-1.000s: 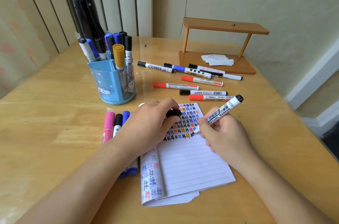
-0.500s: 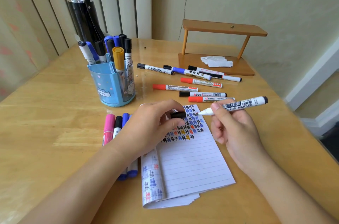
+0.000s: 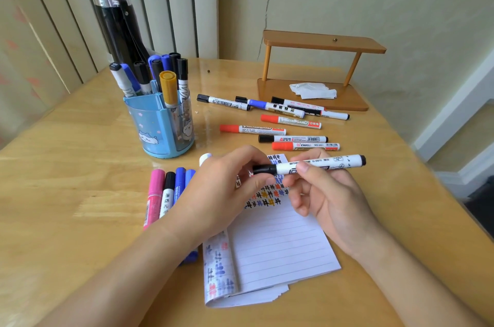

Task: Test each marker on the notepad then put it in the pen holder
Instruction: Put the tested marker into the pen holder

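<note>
One marker (image 3: pixel 318 164) is held level just above the notepad (image 3: pixel 280 246), its black cap (image 3: pixel 264 169) now over the tip (bare and writing a second ago). Fingers of the left hand (image 3: pixel 222 193) pinch the cap; the right hand (image 3: pixel 328 198) grips the barrel. Test judged done; the pen holder (image 3: pixel 160 128) comes next.

Reference: notepad (image 3: pixel 278 246) centre
8–10 o'clock: bare table (image 3: pixel 66 166) beyond side markers (image 3: pixel 163 193) lying just beside the notepad; wide passage
3 o'clock: bare wood to the table edge
11 o'clock: pen holder (image 3: pixel 149 123), caps standing up; black bottle (image 3: pixel 117 24) behind
1 o'clock: loose markers (image 3: pixel 280 123) scattered flat; wooden stand (image 3: pixel 320 43) behind
12 o'clock: left hand (image 3: pixel 222 193) and right hand (image 3: pixel 331 201) gripping one marker (image 3: pixel 320 163) above the notepad; narrow bare strip between pen holder and loose markers
</note>
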